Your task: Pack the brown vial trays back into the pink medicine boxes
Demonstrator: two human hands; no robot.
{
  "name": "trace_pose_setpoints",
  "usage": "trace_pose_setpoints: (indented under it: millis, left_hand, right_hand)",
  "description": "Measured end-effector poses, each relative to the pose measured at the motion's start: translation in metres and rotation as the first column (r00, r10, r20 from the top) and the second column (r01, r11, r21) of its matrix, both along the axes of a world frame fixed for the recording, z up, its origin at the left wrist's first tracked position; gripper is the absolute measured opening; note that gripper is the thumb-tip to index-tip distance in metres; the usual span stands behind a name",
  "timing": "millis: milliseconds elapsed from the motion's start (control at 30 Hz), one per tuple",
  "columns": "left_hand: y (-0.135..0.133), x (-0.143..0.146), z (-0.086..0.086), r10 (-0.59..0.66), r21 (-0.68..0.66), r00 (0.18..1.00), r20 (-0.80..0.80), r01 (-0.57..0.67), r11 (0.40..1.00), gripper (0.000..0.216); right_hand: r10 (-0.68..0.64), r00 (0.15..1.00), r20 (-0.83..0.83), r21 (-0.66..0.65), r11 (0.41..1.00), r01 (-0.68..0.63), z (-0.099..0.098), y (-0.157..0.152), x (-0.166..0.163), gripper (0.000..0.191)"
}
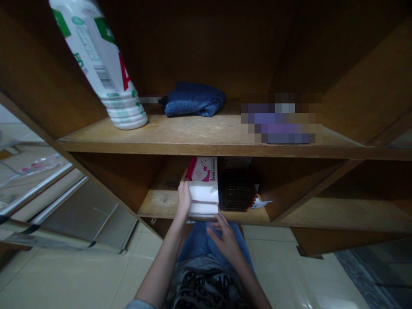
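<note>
Box rests on the lower shelf, left of the dark stack. I have the left hand along its left side; I cannot tell whether that grip is closed on it. My right hand has its grip open, at the box's near right corner. The upper shelf carries a bottle and cloth.

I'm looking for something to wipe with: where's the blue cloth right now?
In the head view, the blue cloth lies on the upper shelf, right of the white bottle.
</note>
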State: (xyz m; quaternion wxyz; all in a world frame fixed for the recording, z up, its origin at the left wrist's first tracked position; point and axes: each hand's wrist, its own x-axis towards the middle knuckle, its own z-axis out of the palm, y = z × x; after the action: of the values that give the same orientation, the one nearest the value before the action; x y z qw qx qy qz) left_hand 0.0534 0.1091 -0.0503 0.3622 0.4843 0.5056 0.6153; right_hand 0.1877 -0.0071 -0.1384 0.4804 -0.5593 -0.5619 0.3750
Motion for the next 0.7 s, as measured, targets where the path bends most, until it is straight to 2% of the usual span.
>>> trace_pose_setpoints:
  millis: [300,500,600,700]
  left_hand:
    - [0.001,0.003,0.000,0.042,0.025,0.999,-0.003,-0.042,0.999,0.040]
    - [0.004,0.002,-0.002,0.015,0.005,1.000,-0.006,-0.015,1.000,0.041]
    - [-0.001,0.001,0.005,0.040,0.011,0.999,-0.017,-0.040,0.999,0.040]
    - [-0.015,0.001,0.019,0.131,0.114,0.990,-0.059,-0.123,0.986,0.038]
  right_hand:
    - [0.036,0.991,0.128,0.055,0.998,-0.043,0.021,-0.002,0.018,0.033]
    - [-0.052,0.995,0.085,0.196,0.980,0.034,0.028,-0.001,0.033,0.020]
    - [-0.107,0.994,0.036,0.200,0.975,0.098,0.030,-0.002,0.041,0.022]
    - [-0.163,0.987,0.006,0.224,0.962,0.158,0.036,-0.002,0.050,0.026]
